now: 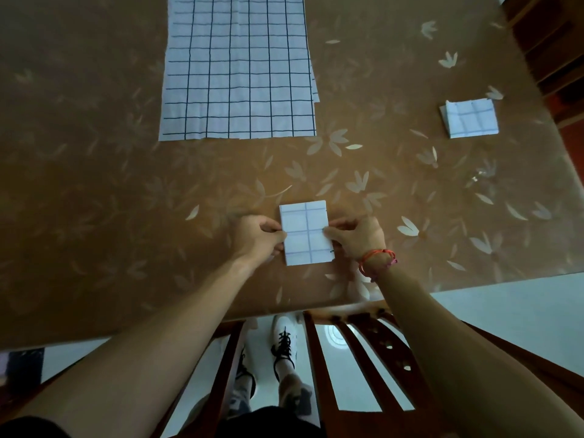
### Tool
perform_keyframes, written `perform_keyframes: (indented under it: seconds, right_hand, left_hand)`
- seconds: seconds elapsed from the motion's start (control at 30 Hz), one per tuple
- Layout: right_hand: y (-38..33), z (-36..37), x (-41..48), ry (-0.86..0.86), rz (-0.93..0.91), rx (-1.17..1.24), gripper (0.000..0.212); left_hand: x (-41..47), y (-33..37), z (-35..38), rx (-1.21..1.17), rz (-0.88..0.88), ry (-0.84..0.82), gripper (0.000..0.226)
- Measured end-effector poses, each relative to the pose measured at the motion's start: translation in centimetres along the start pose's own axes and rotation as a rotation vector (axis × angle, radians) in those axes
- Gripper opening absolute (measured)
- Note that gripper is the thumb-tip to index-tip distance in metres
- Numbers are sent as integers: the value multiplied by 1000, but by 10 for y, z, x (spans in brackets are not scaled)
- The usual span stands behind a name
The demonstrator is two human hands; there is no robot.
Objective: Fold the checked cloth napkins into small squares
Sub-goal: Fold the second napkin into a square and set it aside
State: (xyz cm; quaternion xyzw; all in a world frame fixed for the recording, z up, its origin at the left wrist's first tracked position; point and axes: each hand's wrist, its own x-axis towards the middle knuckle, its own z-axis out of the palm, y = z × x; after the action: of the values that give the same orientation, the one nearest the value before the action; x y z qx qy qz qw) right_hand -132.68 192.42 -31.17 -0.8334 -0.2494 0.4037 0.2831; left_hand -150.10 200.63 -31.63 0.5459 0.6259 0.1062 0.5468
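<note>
A white checked napkin folded into a small rectangle (306,233) lies near the front edge of the table. My left hand (261,236) pinches its left edge and my right hand (355,237), with a red string bracelet on the wrist, pinches its right edge. Farther back, a stack of unfolded checked napkins (237,64) lies flat, with lower edges showing at its right side. A small pile of folded napkins (470,117) sits at the right of the table.
The table (94,184) is covered with a brown cloth printed with pale flowers. A wooden chair (363,352) stands against the front edge below my arms. Dark wooden furniture (550,42) rises at the far right.
</note>
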Motion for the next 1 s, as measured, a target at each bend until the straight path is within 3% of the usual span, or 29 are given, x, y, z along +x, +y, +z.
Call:
perform_keyframes:
  seconds: [0.8,0.87,0.93,0.97,1.0]
  right_hand:
    - [-2,4,3,63,-117,-113,13]
    - [-4,-4,-4,73,-59,-112,9]
    - [5,-8,-11,-44,-13,-212,16]
    - [2,-6,-16,-49,-23,-310,24]
    - [5,-4,-14,18,-151,-344,23]
  left_hand:
    - [7,3,7,188,122,61,7]
    - [7,1,5,242,170,79,6]
    - [4,-3,-1,378,305,108,5]
    - [3,-7,-4,446,408,111,6]
    - [3,-10,-7,503,523,98,6]
